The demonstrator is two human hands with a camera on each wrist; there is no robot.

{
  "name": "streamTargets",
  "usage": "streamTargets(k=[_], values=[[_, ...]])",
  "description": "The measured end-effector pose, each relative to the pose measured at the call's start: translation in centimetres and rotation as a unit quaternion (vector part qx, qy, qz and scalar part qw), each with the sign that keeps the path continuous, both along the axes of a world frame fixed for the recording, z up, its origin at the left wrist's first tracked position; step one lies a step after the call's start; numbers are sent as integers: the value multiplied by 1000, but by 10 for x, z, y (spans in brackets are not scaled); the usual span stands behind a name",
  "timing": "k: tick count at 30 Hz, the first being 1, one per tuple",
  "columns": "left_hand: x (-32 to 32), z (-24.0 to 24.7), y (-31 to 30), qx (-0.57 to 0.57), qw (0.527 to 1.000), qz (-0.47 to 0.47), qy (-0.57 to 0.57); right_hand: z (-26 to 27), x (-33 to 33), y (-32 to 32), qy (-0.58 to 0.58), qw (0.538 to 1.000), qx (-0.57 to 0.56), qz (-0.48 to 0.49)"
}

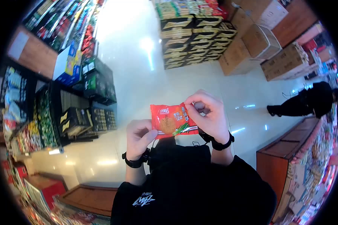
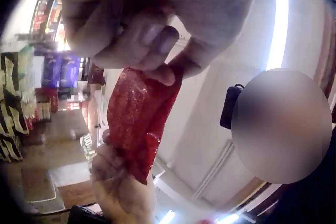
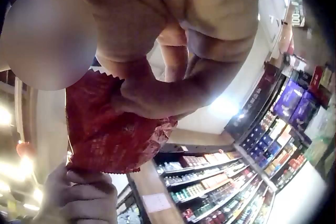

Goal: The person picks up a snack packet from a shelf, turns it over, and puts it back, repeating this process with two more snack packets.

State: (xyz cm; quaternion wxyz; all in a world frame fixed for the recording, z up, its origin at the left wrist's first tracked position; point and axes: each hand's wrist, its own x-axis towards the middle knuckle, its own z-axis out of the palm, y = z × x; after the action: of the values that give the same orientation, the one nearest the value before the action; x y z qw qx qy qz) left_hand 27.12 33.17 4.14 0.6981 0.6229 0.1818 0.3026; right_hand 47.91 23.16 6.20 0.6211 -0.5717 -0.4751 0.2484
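A red biscuit packet (image 1: 174, 122) with a round golden biscuit and green stalks printed on its front is held up before the chest. At its left edge my left hand (image 1: 139, 138) pinches it, thumb over the front. My right hand (image 1: 210, 114) pinches the upper right corner between thumb and fingers. In the left wrist view the packet (image 2: 142, 119) hangs between both hands, its surface shiny and wrinkled. From the right wrist the zigzag edges of the packet (image 3: 100, 129) show, with the left hand (image 3: 81, 198) at its lower end.
Stacked black-and-gold boxes (image 1: 195, 41) stand ahead on the pale shiny floor (image 1: 135, 78). Brown cartons (image 1: 240, 52) are to their right. Stocked shelves (image 1: 67, 22) and dark boxes (image 1: 97, 80) line the left. A person in dark clothes (image 1: 308, 99) is at the far right, near a wooden display counter (image 1: 274, 165).
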Motion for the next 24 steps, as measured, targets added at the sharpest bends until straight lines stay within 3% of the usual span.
streamTargets(k=[12,24], values=[[161,19,137,82,989,-126,13,10,120,83,6,986,-22,-167],[314,9,210,77,978,-195,4,-6,253,135,28,976,-32,-216]])
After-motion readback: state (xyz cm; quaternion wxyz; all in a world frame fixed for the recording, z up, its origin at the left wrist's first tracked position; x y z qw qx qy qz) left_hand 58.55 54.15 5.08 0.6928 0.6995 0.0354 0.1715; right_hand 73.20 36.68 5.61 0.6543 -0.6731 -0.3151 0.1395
